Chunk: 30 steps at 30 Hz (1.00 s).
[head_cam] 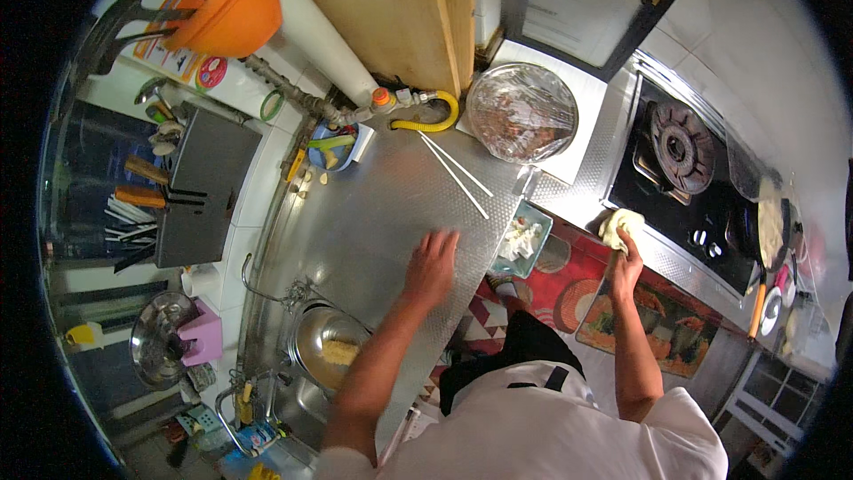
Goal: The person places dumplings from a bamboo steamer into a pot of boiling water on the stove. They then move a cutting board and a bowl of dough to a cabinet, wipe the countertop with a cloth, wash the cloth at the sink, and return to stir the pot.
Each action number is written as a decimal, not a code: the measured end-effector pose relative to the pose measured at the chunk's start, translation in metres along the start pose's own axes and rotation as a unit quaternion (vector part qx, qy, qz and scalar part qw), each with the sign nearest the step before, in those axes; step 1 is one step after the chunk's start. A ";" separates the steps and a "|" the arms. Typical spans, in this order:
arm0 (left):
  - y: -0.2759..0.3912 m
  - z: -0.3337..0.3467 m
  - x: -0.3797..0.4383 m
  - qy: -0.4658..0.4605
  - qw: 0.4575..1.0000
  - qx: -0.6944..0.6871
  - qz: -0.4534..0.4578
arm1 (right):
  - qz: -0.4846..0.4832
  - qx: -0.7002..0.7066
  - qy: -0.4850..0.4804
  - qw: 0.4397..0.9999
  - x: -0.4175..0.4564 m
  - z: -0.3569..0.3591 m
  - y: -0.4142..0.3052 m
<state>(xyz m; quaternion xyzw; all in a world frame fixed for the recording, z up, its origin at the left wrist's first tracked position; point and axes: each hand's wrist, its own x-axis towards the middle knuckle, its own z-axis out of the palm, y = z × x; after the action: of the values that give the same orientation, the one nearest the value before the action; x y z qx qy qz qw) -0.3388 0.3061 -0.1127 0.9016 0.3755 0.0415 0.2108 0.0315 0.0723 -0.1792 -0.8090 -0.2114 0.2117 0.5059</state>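
Observation:
My left hand (432,265) is over the steel countertop (373,213), fingers slightly apart and holding nothing; whether it touches the steel I cannot tell. A pair of white chopsticks (456,173) lies spread beyond its fingertips. My right hand (626,267) grips a bunched pale yellow cloth (621,228) at the front edge of the gas stove (686,193). Between my hands, at the counter's edge, hangs a teal bin (524,240) with crumpled white tissues in it.
A bowl covered in plastic wrap (522,113) stands at the back corner. A blue basket (333,147) with vegetable pieces is by the wall. A steel bowl (326,340) sits near the sink, beside my left forearm. A frying pan (772,233) is at the stove's right end.

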 end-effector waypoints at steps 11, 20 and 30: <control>-0.069 0.007 0.182 -0.103 0.905 0.287 0.297 | 0.064 0.243 0.001 0.968 -0.014 0.075 -0.079; -0.091 0.025 0.151 -0.050 0.924 0.279 0.256 | -0.304 -0.292 -0.137 0.896 -0.010 0.197 -0.095; -0.106 0.000 0.050 -0.013 0.972 0.187 0.143 | -0.229 -0.248 -0.205 0.919 -0.038 0.214 -0.109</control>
<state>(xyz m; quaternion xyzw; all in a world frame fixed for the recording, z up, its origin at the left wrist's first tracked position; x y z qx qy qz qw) -0.3726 0.4072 -0.1603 0.9698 0.2409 -0.0110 0.0352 -0.1322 0.2507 -0.1605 -0.7772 -0.5354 0.1923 0.2689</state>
